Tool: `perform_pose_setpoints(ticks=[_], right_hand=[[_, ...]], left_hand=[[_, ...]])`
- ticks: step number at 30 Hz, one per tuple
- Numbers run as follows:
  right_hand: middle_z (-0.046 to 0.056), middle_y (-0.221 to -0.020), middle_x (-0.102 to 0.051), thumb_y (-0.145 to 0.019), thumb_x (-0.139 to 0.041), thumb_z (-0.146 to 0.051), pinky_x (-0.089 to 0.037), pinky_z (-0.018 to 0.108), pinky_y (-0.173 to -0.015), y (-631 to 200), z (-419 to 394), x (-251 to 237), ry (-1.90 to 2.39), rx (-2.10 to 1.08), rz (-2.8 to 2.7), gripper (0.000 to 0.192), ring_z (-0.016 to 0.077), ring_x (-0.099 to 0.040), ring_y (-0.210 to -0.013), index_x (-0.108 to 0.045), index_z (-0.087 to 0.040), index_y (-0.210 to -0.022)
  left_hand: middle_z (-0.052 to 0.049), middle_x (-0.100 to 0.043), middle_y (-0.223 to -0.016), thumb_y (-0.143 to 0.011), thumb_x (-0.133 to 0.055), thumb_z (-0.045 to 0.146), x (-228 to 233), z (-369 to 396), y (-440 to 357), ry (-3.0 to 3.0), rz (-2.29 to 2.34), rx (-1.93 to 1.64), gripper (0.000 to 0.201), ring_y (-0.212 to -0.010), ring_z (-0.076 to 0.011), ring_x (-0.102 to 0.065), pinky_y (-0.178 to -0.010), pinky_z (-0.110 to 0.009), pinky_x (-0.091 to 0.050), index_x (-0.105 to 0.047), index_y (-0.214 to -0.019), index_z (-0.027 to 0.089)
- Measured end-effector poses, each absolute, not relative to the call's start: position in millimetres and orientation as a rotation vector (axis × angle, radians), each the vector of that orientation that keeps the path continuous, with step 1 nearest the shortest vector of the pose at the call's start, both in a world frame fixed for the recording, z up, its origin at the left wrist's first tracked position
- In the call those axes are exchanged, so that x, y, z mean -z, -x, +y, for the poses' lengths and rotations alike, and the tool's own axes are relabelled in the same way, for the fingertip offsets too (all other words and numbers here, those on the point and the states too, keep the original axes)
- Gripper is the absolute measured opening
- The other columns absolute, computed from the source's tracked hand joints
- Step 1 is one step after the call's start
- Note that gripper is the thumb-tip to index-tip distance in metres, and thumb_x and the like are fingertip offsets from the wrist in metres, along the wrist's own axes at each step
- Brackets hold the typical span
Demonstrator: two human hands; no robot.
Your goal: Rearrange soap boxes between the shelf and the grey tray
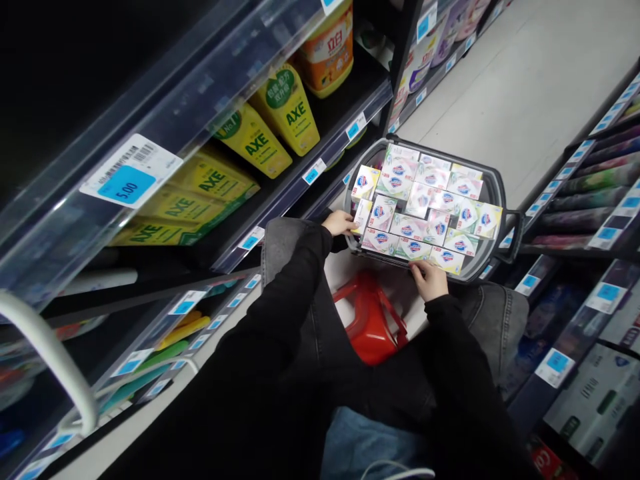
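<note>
A grey shopping basket [493, 193] sits in front of my knees, filled with boxed bars of soap [413, 227] laid flat side by side. My left hand [341, 223] is at the basket's left side, fingertips closed on the end of a pale yellow-and-white soap box [361, 217]. At the near rim, my right hand [429, 279] has its thumb and fingers curled together against the basket edge, just below another soap box [447, 260]. What lies under the top soap boxes is hidden.
Shelves on the left hold yellow AXE bottles [257, 140] and an orange-labelled jug [327, 50]. A red plastic object [373, 320] stands between my legs. Packaged goods fill the right shelves [575, 193]. Pale aisle floor [525, 80] stretches ahead. A white curved bar [55, 360] is at lower left.
</note>
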State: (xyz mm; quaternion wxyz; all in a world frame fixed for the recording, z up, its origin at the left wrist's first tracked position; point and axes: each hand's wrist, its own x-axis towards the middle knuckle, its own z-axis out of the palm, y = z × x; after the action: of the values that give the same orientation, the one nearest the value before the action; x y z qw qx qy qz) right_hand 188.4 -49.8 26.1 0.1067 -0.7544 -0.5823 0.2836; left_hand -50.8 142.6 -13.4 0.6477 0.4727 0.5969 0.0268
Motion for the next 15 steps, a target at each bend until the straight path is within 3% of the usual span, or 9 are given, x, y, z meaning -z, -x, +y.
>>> perform_pose_setpoints(ticks=[3,6,10,15], right_hand=[[0.01,-0.099,-0.072,-0.092,-0.042,-0.028,-0.05,0.037,-0.08,-179,-48,-28,2.22,-0.847,-1.768,0.031,0.0257,-0.066,-0.091,-0.071,-0.018,-0.093],[0.014,-0.107,-0.07,-0.093,-0.044,-0.027,-0.049,0.041,-0.089,-151,-20,-35,2.078,-0.733,-1.979,0.031,0.0281,-0.062,-0.099,-0.069,-0.016,-0.106],[0.016,-0.133,-0.058,-0.088,-0.055,-0.025,-0.035,0.046,-0.109,-98,63,-43,1.707,-0.589,-2.479,0.04,0.0309,-0.047,-0.125,-0.062,-0.014,-0.126],[0.011,-0.127,-0.062,-0.083,-0.063,-0.029,-0.018,0.055,-0.116,-69,132,-32,1.52,-0.609,-3.018,0.037,0.0333,-0.039,-0.131,-0.067,-0.018,-0.119]], left_hand=[[-0.011,-0.073,-0.097,-0.073,-0.078,0.017,16,136,52,-1.003,1.374,-0.144,0.032,-0.088,-0.0198,-0.071,-0.082,-0.027,-0.059,-0.072,-0.102,0.006],[-0.01,-0.074,-0.098,-0.075,-0.075,0.016,19,135,54,-1.012,1.374,-0.173,0.031,-0.088,-0.0188,-0.071,-0.083,-0.027,-0.059,-0.073,-0.105,0.008],[-0.007,-0.075,-0.087,-0.078,-0.07,0.016,20,143,58,-1.184,1.418,-0.077,0.015,-0.086,-0.0199,-0.071,-0.08,-0.026,-0.057,-0.077,-0.09,0.011],[-0.012,-0.076,-0.089,-0.084,-0.056,0.01,12,155,73,-1.152,1.584,0.013,0.021,-0.083,-0.0209,-0.072,-0.075,-0.028,-0.056,-0.076,-0.092,0.013]])
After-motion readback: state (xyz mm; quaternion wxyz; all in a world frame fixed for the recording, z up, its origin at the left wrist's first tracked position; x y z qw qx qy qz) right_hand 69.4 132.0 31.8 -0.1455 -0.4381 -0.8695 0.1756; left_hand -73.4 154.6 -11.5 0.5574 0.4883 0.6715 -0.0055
